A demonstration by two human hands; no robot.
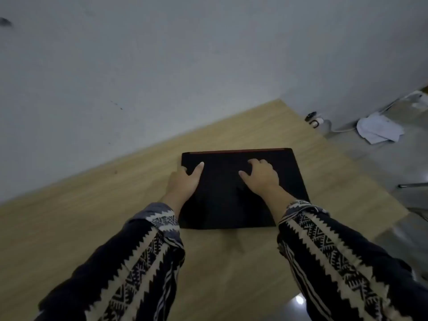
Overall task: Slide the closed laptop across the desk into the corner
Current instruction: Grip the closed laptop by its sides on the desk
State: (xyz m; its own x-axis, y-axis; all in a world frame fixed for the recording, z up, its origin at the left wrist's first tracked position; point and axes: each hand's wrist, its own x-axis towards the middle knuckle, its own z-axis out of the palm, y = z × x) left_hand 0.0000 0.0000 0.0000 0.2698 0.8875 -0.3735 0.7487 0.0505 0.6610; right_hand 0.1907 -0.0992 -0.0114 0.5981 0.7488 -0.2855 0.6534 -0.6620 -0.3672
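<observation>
A closed black laptop (227, 198) with a thin red strip along its far edge lies flat on the light wooden desk (92, 218). My left hand (184, 184) holds the laptop's left edge, thumb on top of the lid and fingers wrapped around the side. On the right half of the lid rests my right hand (260, 176), palm down with the fingers curled against the surface. Both sleeves are dark with a pale zigzag pattern. The desk's far corner (281, 103) meets the grey wall beyond the laptop.
A grey wall (139, 66) runs along the desk's far side. The desk's right edge drops to a grey floor with a crumpled white cloth or paper (379, 130), a cable with a plug (313, 119) and metal furniture legs (412, 185).
</observation>
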